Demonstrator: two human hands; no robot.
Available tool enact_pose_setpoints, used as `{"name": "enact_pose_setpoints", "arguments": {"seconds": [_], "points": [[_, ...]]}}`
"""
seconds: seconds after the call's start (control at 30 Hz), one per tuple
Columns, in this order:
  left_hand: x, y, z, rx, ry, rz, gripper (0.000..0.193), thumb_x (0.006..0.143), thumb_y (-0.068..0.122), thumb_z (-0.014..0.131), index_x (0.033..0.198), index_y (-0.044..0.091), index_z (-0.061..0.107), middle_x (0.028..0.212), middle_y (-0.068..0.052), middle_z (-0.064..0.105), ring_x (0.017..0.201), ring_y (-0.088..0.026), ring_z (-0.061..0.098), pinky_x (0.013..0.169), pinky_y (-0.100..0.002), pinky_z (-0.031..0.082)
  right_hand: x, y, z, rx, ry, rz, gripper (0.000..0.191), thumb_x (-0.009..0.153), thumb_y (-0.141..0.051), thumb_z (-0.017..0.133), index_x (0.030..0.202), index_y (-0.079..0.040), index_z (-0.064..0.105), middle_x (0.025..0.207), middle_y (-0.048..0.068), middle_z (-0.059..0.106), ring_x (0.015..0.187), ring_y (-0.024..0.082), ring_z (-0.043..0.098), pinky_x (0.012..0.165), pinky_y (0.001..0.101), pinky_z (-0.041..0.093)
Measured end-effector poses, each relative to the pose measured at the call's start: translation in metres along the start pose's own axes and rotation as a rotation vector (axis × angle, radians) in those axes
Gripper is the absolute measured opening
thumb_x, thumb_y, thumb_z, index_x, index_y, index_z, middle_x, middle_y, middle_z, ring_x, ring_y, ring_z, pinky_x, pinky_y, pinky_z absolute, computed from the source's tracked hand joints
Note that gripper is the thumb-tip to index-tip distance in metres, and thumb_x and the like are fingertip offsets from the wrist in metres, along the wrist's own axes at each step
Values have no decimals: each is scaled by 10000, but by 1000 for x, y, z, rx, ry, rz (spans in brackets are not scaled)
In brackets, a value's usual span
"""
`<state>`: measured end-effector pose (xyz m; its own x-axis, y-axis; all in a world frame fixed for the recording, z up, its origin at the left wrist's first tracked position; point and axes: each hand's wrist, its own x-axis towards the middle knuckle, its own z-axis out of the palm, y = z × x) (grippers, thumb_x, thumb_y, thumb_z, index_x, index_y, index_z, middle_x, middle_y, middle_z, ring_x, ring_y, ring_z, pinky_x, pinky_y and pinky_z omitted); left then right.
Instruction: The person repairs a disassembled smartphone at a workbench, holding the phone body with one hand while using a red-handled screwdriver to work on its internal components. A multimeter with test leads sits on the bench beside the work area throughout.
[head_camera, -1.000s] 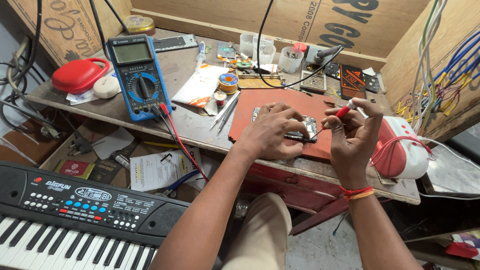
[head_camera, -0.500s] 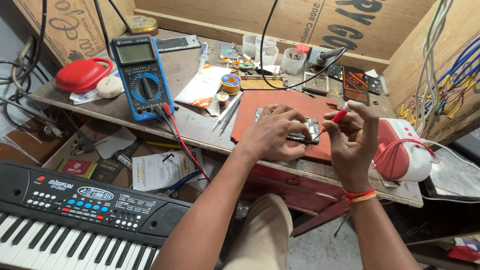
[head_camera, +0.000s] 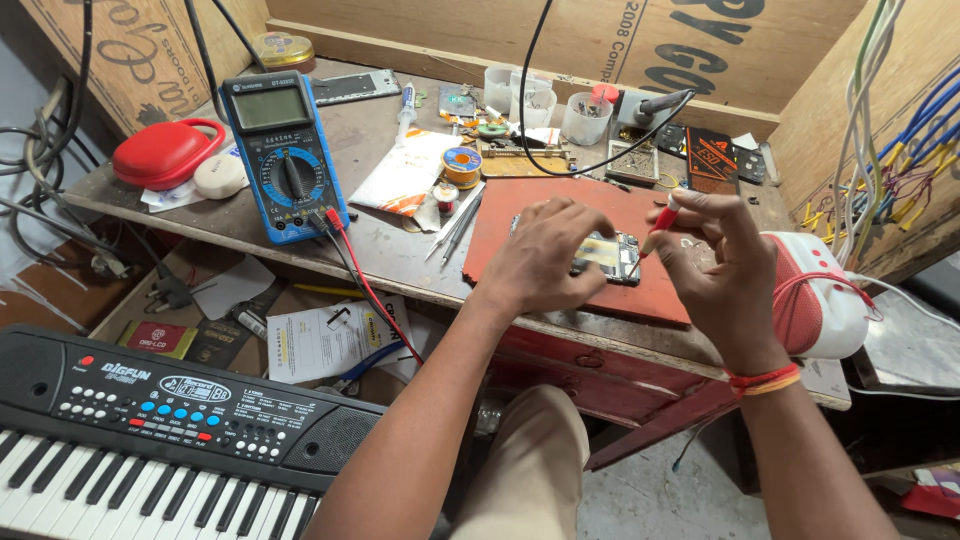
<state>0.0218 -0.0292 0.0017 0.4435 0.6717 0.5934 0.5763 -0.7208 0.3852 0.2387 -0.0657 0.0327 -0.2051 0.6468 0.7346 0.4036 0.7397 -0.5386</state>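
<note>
An opened phone (head_camera: 608, 256) with its back removed lies on a red-brown work mat (head_camera: 560, 205) on the bench. My left hand (head_camera: 545, 255) rests over the phone's left part and holds it down. My right hand (head_camera: 715, 250) pinches a small red-handled screwdriver (head_camera: 662, 220), whose tip points down at the phone's right end. A red and orange thread band circles my right wrist.
A blue multimeter (head_camera: 283, 152) with red and black leads lies at the left, beside a red case (head_camera: 165, 150). Tweezers (head_camera: 455, 225), a solder spool (head_camera: 461, 165) and plastic cups (head_camera: 585, 118) sit behind. A white and red device (head_camera: 822, 295) stands right; an electronic keyboard (head_camera: 140, 440) lower left.
Both hands have stayed on the phone. The right hand has shifted the screwdriver slightly, and the view has drifted a little.
</note>
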Motion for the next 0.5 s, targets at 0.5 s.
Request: {"name": "enact_pose_setpoints", "arguments": {"seconds": [0.5], "points": [[3,-1,7,106,-34,-121,431,779,360,695,1150,141,683,1165,-70,680,1230,-258,573,1110,-473,349,14,-6,-1,41,-4,-8,270,940,0,778,1099,3,560,1110,96,704,1031,127,726,914,276,626]]}}
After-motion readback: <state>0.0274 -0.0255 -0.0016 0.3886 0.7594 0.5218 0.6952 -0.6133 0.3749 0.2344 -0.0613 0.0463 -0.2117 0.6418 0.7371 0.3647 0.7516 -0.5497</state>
